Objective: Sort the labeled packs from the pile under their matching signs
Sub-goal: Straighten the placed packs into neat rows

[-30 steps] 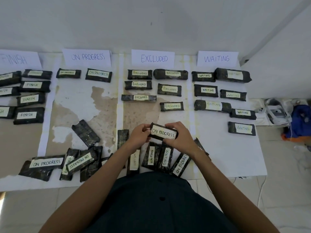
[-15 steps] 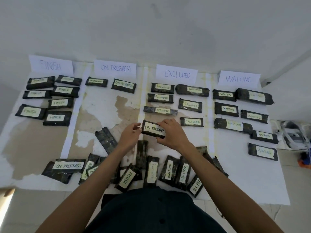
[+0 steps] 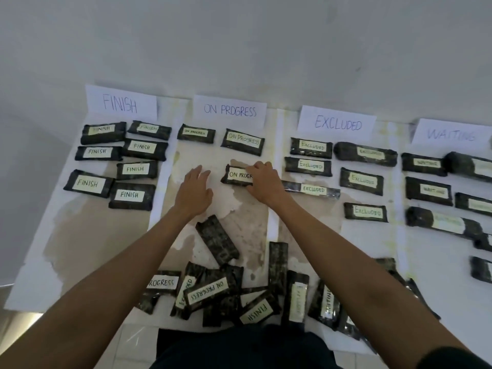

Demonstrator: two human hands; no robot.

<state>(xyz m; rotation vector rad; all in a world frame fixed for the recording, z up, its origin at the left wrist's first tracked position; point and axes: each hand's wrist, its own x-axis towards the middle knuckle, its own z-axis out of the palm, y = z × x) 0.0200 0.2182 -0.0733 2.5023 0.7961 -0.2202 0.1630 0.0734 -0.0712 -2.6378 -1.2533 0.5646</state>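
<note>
A dark pack labelled ON PROGRESS point(image 3: 237, 176) lies in the column below the ON PROGRESS sign point(image 3: 230, 110), under two other packs with that label point(image 3: 242, 142). My right hand point(image 3: 265, 182) grips its right end and covers the last letters. To its left my left hand point(image 3: 193, 190) hovers flat over the mat, fingers apart, holding nothing. The unsorted pile point(image 3: 213, 290) lies near my body at the bottom, with labels ON PROGRESS, FINISH, WAITING and some packs face down.
Signs FINISH point(image 3: 120, 103), EXCLUDED point(image 3: 337, 123) and WAITING point(image 3: 451, 134) head the other columns, each with several packs below. A face-down pack point(image 3: 217, 239) lies alone between my arms. The white mat point(image 3: 32, 262) ends at the floor tiles.
Both hands carried the ON PROGRESS pack forward and left, from the pile into its column. My left hand has let go and spread open; my right hand still grips the pack.
</note>
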